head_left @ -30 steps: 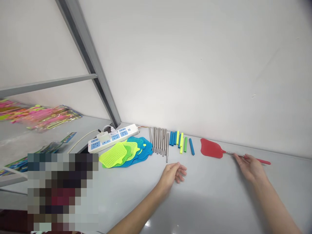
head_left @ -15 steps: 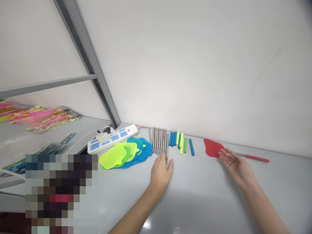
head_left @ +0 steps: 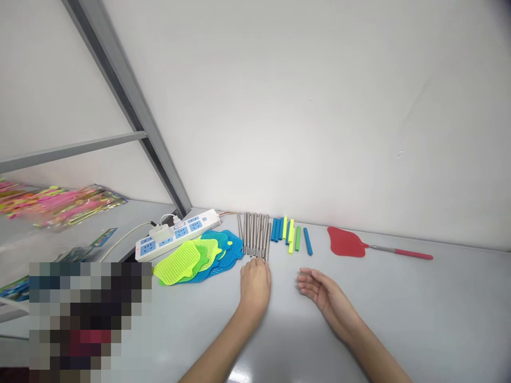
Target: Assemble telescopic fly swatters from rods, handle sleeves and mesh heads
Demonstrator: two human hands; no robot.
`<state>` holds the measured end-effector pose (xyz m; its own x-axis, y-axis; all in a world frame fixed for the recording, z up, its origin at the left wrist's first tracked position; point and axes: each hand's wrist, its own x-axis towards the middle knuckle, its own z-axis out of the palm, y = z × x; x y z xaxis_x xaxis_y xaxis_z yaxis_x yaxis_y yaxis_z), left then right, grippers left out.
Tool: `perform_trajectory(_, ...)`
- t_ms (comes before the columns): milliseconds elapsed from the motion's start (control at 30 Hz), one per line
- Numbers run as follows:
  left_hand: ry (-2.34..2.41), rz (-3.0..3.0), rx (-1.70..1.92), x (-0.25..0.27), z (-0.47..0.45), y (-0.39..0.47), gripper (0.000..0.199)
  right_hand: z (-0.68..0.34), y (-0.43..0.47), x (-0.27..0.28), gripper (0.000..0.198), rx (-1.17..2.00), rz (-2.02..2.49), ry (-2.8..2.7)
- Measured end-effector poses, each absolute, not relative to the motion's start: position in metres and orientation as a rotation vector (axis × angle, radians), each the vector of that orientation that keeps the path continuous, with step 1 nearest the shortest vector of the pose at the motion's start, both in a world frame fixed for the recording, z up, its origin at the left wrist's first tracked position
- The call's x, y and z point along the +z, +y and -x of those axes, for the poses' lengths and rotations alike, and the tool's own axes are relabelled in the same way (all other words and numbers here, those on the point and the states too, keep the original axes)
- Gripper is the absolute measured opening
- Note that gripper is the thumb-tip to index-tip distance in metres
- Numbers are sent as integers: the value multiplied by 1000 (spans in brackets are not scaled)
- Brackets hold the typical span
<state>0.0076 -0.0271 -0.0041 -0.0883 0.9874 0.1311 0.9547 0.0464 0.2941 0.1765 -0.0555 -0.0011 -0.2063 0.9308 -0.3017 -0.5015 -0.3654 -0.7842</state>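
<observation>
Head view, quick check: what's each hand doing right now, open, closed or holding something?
Left hand: at the near ends of the metal rods; grip cannot be told.
Right hand: open, nothing held.

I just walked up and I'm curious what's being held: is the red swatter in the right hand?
No, the red swatter lies on the table, with a clear gap between it and the right hand.
</observation>
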Motion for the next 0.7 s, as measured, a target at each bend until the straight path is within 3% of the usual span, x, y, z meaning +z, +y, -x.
perform_trajectory(500,2104,-1594,573,6,3,-22,30,-180,-53,-3,30,1775,916,-662)
perform_trajectory(700,1754,-1651,917,7,-5,-31,32,-181,-51,-3,30,1785,887,-656)
